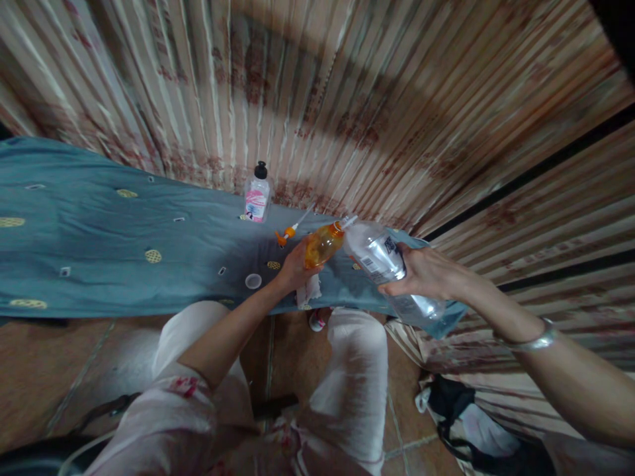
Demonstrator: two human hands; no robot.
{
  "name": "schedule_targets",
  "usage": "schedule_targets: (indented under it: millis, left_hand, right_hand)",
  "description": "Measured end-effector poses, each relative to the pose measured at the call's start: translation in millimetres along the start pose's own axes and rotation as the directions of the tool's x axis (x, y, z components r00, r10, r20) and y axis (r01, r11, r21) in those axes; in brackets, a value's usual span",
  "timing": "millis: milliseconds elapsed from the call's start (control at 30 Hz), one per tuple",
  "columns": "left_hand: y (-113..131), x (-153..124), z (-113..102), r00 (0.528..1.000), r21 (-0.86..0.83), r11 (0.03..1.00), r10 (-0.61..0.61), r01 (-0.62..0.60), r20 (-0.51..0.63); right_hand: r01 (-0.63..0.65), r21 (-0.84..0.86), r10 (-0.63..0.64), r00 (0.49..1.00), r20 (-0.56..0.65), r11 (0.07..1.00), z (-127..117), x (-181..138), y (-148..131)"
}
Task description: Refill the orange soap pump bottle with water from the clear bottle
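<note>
My left hand [294, 268] is closed round a small amber bottle [325, 244], which leans with its mouth up to the right. In my right hand [421, 272] is a large clear plastic bottle [377, 254] with a label, tilted so that its neck meets the amber bottle's mouth. Whether liquid flows between them I cannot tell. An orange pump top [286, 235] with a clear tube lies just beyond my left hand. Below that hand is a pale crumpled tissue or cloth [309, 291]. A small white round cap or dish [253, 281] sits to its left.
A clear bottle with a black cap and pink label [256, 198] stands at the back of the cloth-covered table [99, 244]. A pleated curtain [278, 99] hangs close behind and to the right. A dark bag [456, 403] rests on the tiled floor at right.
</note>
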State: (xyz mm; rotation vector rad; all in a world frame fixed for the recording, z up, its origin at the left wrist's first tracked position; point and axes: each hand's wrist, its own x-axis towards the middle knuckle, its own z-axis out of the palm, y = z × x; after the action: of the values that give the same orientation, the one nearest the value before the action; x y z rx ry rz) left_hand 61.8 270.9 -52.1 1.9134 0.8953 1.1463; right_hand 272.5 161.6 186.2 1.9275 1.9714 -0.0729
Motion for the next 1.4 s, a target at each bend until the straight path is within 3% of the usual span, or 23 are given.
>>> schedule_targets:
  millis: [567, 1400]
  left_hand:
    - [-0.7, 0.8, 0.6, 1.0, -0.025, 1.0, 0.011, -0.011, -0.003]
    - [7.8, 0.5, -2.0, 1.0, -0.023, 0.999, -0.026, 0.026, 0.014]
  right_hand:
    - [-0.017, -0.035, 0.018, 0.999, 0.045, 0.999, -3.6, -0.6, -3.5]
    - [0.003, -0.016, -0.003, 1.0, 0.01, 1.0, 1.1, 2.4, 1.6]
